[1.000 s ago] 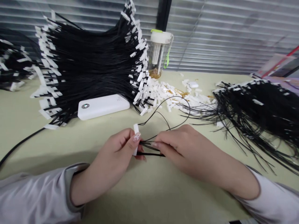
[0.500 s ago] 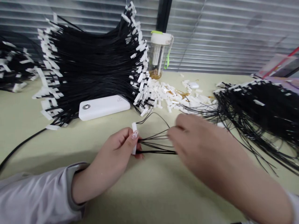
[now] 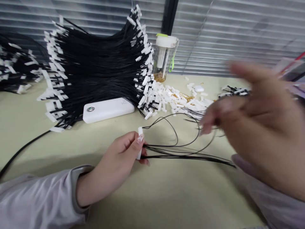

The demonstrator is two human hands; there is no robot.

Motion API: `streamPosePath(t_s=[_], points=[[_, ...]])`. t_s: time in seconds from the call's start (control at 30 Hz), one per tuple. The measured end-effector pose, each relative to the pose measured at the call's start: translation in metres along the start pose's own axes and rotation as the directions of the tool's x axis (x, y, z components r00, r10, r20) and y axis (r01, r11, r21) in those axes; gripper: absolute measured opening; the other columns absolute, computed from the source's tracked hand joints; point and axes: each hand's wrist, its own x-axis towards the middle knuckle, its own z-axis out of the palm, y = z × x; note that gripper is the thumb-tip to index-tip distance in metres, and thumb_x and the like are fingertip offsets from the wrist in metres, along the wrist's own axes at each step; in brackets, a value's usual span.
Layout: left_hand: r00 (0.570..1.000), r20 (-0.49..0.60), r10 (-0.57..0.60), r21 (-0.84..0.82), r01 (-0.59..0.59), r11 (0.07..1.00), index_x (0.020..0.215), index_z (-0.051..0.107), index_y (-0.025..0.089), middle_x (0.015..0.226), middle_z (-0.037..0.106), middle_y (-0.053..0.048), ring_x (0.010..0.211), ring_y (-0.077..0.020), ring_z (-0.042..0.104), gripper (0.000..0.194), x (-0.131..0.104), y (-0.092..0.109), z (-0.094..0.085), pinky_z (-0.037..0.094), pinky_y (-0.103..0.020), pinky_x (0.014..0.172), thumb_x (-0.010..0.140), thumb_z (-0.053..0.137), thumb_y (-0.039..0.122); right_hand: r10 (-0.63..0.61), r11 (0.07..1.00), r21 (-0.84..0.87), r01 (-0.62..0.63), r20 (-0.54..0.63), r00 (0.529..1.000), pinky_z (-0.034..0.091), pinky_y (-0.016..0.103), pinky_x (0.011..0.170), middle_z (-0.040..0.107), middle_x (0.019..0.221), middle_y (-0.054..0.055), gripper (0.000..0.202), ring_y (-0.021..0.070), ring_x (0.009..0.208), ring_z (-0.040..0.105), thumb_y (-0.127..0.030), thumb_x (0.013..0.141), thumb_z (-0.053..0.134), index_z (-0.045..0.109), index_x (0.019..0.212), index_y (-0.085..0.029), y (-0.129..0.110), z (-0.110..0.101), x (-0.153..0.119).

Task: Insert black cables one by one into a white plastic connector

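**Right hand lifts away from the cords**

Since a second ago the right hand [image 3: 259, 127] has left the strands it was pinching beside the left hand and risen up and to the right, blurred, its fingers [image 3: 209, 122] loosely spread and holding nothing that can be made out. The left hand [image 3: 124, 156] has stayed near the front edge of the worktop [image 3: 28, 143], thumb and forefinger pressed together on a small white tag [image 3: 140, 132] and the gathered ends of a few black cords [image 3: 186, 156]. These cords now fan out to the right across the worktop, some looping back toward the middle.

Behind them a white power bank [image 3: 108, 109] lies flat, with a large stack of tagged black cords [image 3: 95, 70] piled over its far side. Loose white tags [image 3: 176, 100] are scattered mid-worktop, and a clear bottle [image 3: 164, 57] with a white lid stands at the back edge against the blinds. A second heap of cords [image 3: 234, 90] at the right is largely hidden by the raised hand.
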Motion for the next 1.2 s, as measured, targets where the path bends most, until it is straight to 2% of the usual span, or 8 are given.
streamPosePath(t_s=[0.1,0.17,0.23,0.43,0.67,0.9,1.03,1.2], points=[[1.000,0.025,0.006,-0.024,-0.005,1.000,0.070,0.049,0.017,0.062,0.049,0.003,0.056,-0.0087,0.051,0.023,0.001,0.001,0.000,0.046,-0.021,0.054,0.080,0.043,0.037,0.031,0.975,0.212,-0.062,0.147,0.989,0.043,0.021,0.058,0.056,0.068,-0.002,0.019,0.0089,0.060,0.054,-0.016,0.083,0.039,0.047,0.098,-0.023,0.000,0.018,0.005],[0.999,0.049,0.016,-0.039,-0.014,0.999,0.069,0.050,0.016,0.060,0.048,0.004,0.055,-0.0082,0.050,0.024,0.001,0.001,-0.001,0.046,-0.020,0.053,0.080,0.043,0.036,-0.018,0.994,0.110,-0.004,0.195,0.981,0.040,0.020,0.059,0.056,0.069,-0.002,0.011,0.0076,0.062,0.052,-0.017,0.080,0.044,0.055,0.078,-0.019,0.002,0.028,0.006],[0.997,0.070,0.029,-0.052,-0.025,0.998,0.068,0.050,0.016,0.058,0.047,0.004,0.053,-0.0075,0.049,0.023,0.001,0.000,-0.002,0.045,-0.018,0.052,0.081,0.042,0.035,-0.062,0.998,0.037,0.057,0.156,0.986,0.038,0.020,0.058,0.055,0.068,-0.002,0.009,0.0070,0.061,0.049,-0.018,0.078,0.049,0.056,0.073,-0.018,0.005,0.036,0.006],[0.997,0.070,0.012,-0.103,-0.005,0.995,0.067,0.051,0.016,0.057,0.047,0.004,0.052,-0.0064,0.048,0.023,0.000,-0.001,-0.003,0.043,-0.015,0.048,0.081,0.043,0.033,-0.134,0.991,0.009,0.134,-0.008,0.991,0.035,0.019,0.055,0.053,0.064,-0.002,0.007,0.0053,0.059,0.045,-0.015,0.076,0.051,0.054,0.070,-0.016,0.004,0.042,0.005],[0.996,0.081,0.023,-0.082,-0.016,0.996,0.066,0.049,0.016,0.055,0.046,0.004,0.050,-0.0069,0.047,0.024,0.002,0.000,-0.002,0.043,-0.017,0.048,0.081,0.042,0.034,-0.210,0.978,0.001,0.210,-0.028,0.977,0.037,0.020,0.057,0.053,0.066,-0.001,0.006,0.0066,0.062,0.047,-0.013,0.076,0.050,0.054,0.073,-0.016,0.005,0.047,0.002],[0.995,0.089,0.034,-0.047,-0.030,0.998,0.067,0.047,0.016,0.055,0.046,0.004,0.050,-0.0080,0.048,0.025,0.000,-0.002,-0.004,0.044,-0.020,0.050,0.082,0.040,0.035,-0.372,0.926,-0.102,0.363,-0.086,0.924,0.042,0.022,0.063,0.055,0.076,0.003,0.012,0.0095,0.071,0.050,-0.008,0.076,0.049,0.057,0.082,-0.015,0.009,0.050,-0.001],[0.996,0.083,0.041,-0.046,-0.038,0.998,0.067,0.048,0.017,0.056,0.047,0.004,0.051,-0.0083,0.048,0.025,0.001,-0.004,-0.005,0.043,-0.020,0.049,0.082,0.040,0.035,-0.417,0.896,-0.193,0.400,-0.053,0.907,0.041,0.021,0.064,0.055,0.076,0.004,0.014,0.0096,0.072,0.050,-0.005,0.075,0.048,0.058,0.081,-0.014,0.011,0.051,0.000],[0.997,0.063,0.035,-0.002,-0.035,0.999,0.066,0.047,0.017,0.054,0.046,0.004,0.050,-0.0083,0.048,0.026,0.002,-0.002,-0.004,0.042,-0.020,0.049,0.081,0.039,0.037,-0.333,0.925,-0.179,0.336,0.049,0.942,0.039,0.020,0.061,0.052,0.077,0.003,0.013,0.0088,0.069,0.049,-0.012,0.078,0.047,0.059,0.082,-0.015,0.011,0.053,0.003]])
